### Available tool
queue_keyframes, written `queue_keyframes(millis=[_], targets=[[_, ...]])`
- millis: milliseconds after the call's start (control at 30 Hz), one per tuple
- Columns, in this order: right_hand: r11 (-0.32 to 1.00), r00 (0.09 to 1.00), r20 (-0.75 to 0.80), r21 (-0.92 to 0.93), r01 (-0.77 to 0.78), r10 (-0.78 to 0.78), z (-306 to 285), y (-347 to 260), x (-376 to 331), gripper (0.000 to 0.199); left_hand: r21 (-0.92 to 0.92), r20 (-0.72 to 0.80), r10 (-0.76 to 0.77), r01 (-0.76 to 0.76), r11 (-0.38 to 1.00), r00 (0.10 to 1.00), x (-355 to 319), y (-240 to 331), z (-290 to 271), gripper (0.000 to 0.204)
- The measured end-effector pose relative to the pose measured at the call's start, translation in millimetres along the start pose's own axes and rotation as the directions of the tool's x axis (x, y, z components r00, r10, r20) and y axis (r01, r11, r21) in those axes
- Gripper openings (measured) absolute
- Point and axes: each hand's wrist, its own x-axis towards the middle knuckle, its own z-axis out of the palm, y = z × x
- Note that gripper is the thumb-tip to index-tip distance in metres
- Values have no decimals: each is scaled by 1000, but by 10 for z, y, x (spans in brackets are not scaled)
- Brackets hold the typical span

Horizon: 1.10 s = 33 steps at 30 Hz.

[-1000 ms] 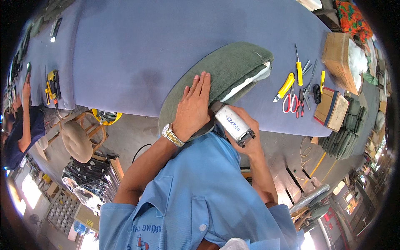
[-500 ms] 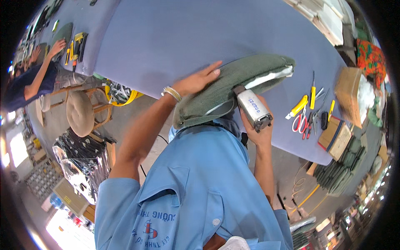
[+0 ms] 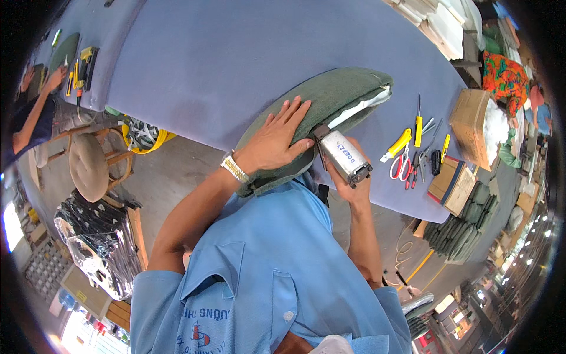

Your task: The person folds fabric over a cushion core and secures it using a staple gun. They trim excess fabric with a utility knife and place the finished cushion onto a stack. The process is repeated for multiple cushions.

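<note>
A dark green fabric seat cushion rests slanted at the table's near edge, against my front. White padding or lining shows along the open seam on its right side. My left hand lies on top of the cushion, fingers spread, thumb close to the tool's nose. In my right hand is a silver staple gun, its nose touching the cushion's folded edge. The gun's body hides most of the right fingers.
Right of the cushion lie a yellow cutter, a screwdriver, red-handled scissors and pliers. Beyond stands a cardboard box with white stuffing. At left are a yellow basket, a round stool and a co-worker's arm.
My left hand has slid over the cushion toward the staple gun, and its fingers have spread. The gun stays at the cushion's edge. The whole view has shifted slightly.
</note>
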Motion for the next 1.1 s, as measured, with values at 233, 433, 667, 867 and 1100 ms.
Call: queue_keyframes(millis=[233,433,667,867,1100], targets=[[999,991,-128,0,49,-49,171,-40,-48,56,106,-65,-55,62,992,996,18,41,70,87],[999,992,-124,25,31,-28,179,1,-134,63,130,-43,-89,94,987,995,15,117,-8,86],[997,999,31,62,-34,32,6,-167,-18,57,177,-70,-63,75,981,996,-18,146,81,93],[999,999,-20,14,-40,40,109,-145,-50,52,203,-109,-65,86,975,992,29,129,128,95],[999,999,-47,-22,23,-24,133,-129,-160,58,180,-104,-79,97,979,991,-3,157,63,95]])
